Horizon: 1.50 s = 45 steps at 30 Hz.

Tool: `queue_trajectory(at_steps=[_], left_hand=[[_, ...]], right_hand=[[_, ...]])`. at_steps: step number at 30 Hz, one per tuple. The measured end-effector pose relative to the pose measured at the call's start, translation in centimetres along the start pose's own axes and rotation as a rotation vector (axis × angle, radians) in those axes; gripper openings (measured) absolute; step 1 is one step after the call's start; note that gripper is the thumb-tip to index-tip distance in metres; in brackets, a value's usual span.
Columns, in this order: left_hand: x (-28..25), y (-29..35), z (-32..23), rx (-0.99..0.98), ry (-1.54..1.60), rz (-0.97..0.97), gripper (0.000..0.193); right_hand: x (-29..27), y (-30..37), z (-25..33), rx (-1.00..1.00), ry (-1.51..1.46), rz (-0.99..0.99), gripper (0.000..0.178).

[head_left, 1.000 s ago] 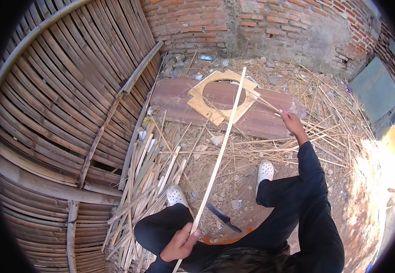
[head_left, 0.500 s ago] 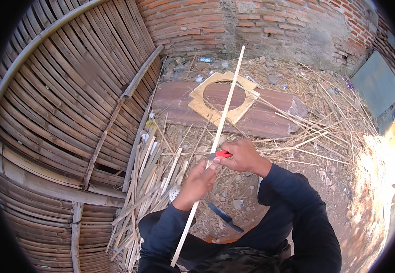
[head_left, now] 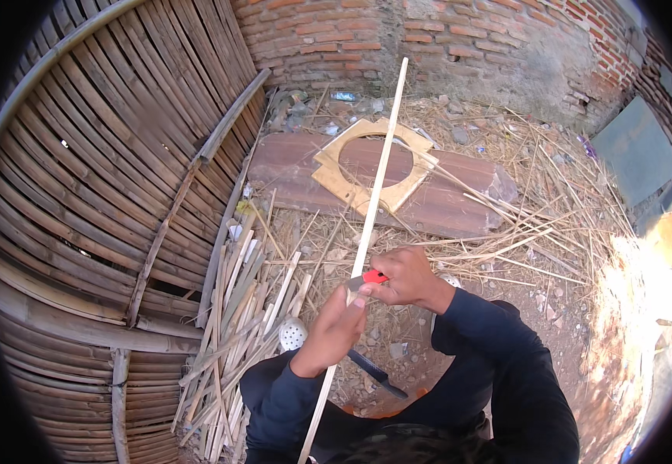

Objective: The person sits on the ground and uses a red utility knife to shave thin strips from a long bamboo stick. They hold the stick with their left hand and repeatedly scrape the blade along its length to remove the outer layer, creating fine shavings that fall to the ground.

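A long, pale bamboo strip runs slantwise from near my lap out over the ground. My left hand is closed round its lower part, the thumb lying along it. In my right hand is a red-handled knife, its grey blade lying across the strip just beyond my left fingertips. My two hands are close together, the right thumb beside the blade. Where the blade meets the strip, fingers partly hide it. A dark, long-bladed tool lies on the ground between my legs.
Cut bamboo strips are piled at my left beside a slatted bamboo wall. Ahead, a yellowish board with a round hole rests on a brown plank. Thin sticks litter the right, and a brick wall stands behind.
Both hands and the knife have come slightly nearer my body. The strip's far end has shifted a little farther out. The whole view has moved slightly.
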<state>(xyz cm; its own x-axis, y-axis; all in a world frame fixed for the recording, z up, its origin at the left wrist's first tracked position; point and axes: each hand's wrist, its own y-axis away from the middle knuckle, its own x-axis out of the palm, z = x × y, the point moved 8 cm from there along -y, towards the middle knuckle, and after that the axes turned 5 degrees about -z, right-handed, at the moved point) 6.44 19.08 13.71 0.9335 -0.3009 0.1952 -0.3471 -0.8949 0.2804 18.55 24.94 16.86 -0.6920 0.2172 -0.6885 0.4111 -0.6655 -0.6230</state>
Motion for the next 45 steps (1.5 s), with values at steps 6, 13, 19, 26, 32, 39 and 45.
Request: queue_trajectory(at_steps=[6, 13, 19, 26, 32, 39, 45], left_hand=[[1.0, 0.1, -0.1, 0.089, -0.031, 0.057, 0.010], [1.2, 0.5, -0.6, -0.052, 0.229, 0.146, 0.011], [1.9, 0.0, -1.0, 0.065, 0.122, 0.130, 0.011], [2.3, 0.2, -0.5, 0.056, 0.073, 0.161, 0.012], [2.0, 0.7, 0.0, 0.058, 0.077, 0.169, 0.012], [3.2, 1.6, 0.6, 0.083, -0.118, 0.218, 0.017], [3.2, 2.8, 1.5, 0.111, -0.209, 0.236, 0.015]], right_hand=[[-1.6, -1.8, -7.9, 0.237, 0.093, -0.130, 0.054], [0.0, -0.7, -0.4, -0.042, -0.036, -0.084, 0.057], [-2.5, -2.0, -6.9, 0.078, 0.141, -0.158, 0.058], [-4.5, -2.9, -11.2, 0.118, 0.245, -0.299, 0.060], [-3.4, -1.6, -7.6, 0.104, 0.182, -0.183, 0.060], [-6.7, 0.0, -15.4, 0.066, 0.332, -0.301, 0.059], [-8.7, 1.5, -20.8, 0.306, 0.303, -0.524, 0.057]])
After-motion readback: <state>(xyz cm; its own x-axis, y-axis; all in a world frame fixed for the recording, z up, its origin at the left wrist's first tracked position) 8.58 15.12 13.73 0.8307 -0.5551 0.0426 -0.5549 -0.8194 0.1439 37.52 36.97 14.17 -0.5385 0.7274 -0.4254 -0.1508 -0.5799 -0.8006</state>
